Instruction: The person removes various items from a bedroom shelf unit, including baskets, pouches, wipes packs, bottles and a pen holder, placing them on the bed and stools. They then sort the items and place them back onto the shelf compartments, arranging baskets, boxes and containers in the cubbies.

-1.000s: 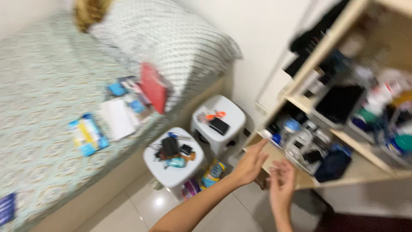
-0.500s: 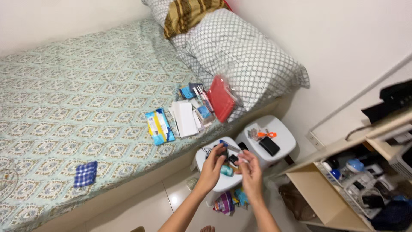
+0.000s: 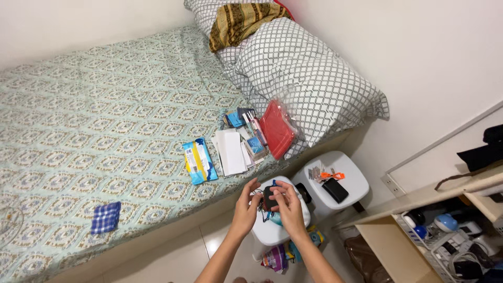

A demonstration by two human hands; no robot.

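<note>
Head view: left hand (image 3: 245, 208) and right hand (image 3: 287, 208) meeting over the near stool (image 3: 272, 234), fingers of both curled and pinched on a small dark pouch (image 3: 269, 198) held just above the seat. Cords and small items packed under the hands (too tangled to tell apart).

Risk, as a judgement: pouch held only by fingertips, so a snagged cord could tug it loose and send it off the stool rim to the floor, among the bright packets (image 3: 276, 257) below. A wide elbow swing could also sweep the black case (image 3: 335, 189) and orange clip (image 3: 332, 175) off the far stool (image 3: 350, 178), just beside.

Room: bed (image 3: 94, 136) edge close on the left, with the papers (image 3: 230, 152), blue pack (image 3: 198, 160) and red case (image 3: 276, 129) near the brink; shelf (image 3: 403, 238) corner close on the right. Free floor only toward the body, a narrow strip of tile.
</note>
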